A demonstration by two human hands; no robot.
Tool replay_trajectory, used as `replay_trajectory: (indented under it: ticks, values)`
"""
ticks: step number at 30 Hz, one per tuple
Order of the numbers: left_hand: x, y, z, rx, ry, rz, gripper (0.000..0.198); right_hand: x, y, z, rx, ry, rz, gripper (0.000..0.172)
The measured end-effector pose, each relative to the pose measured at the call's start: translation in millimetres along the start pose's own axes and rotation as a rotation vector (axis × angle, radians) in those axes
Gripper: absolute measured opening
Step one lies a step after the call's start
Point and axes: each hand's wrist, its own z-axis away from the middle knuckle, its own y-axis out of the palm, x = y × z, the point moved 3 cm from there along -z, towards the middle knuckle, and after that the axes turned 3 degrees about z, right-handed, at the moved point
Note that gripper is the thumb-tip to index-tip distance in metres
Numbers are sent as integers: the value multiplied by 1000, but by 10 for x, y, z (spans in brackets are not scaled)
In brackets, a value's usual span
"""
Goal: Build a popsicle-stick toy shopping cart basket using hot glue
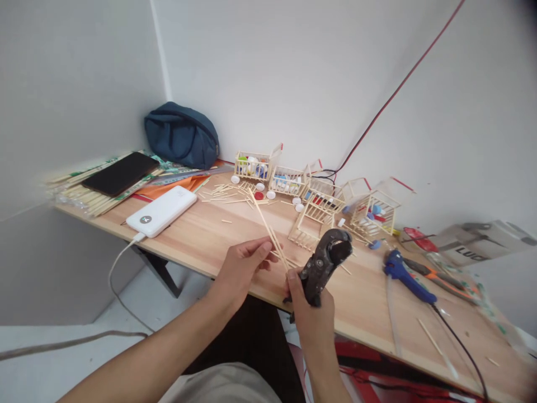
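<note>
Thin bamboo sticks (265, 221), one long and at least one shorter, slant up over the table's front edge. My left hand (241, 266) pinches them between thumb and fingers. In my right hand (312, 320) is a black pipe cutter (319, 267), its hooked jaw pointing up and right. The thumb and forefinger of that hand also touch the lower ends of the sticks, apart from the jaw. Behind the hands stand several small stick-built carts, among them a cart (253, 159) with coloured caps inside. A stick frame (302, 234) lies just beyond the cutter.
Cut stick pieces (221, 193) lie scattered at the middle. To the left are a white power bank (163, 211) with its cable, a black phone (120, 173) on bagged sticks and a blue pouch (182, 134). A blue glue gun (409, 280) and orange-handled pliers (442, 277) lie right.
</note>
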Motion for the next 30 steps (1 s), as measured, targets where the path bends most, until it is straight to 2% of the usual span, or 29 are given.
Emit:
replay_trajectory:
  ticks: [3, 6, 13, 17, 21, 23, 26, 30]
  values:
    - [-34, 83, -61, 3, -58, 159, 33, 36, 54, 52, -1, -12, -5, 42]
    - [-78, 125, -68, 24, -109, 221, 34, 57, 92, 86, 11, -19, -13, 39]
    - [-103, 143, -59, 168, -43, 131, 28, 96, 131, 126, 199, -27, 65, 42]
    - [-251, 49, -98, 153, 20, -20, 25, 29, -56, 26, 411, -68, 11, 50]
    - [-385, -68, -109, 196, -56, -148, 26, -80, -345, -134, 600, 63, -16, 62]
    - [-401, -100, -95, 236, -118, -173, 27, -58, -450, -191, 667, 59, 43, 64]
    - [-384, -99, -61, 284, -221, -160, 27, 65, -521, -238, 753, -27, 188, 67]
    - [-373, -58, -39, 312, -299, -146, 26, 212, -525, -298, 780, -91, 310, 62]
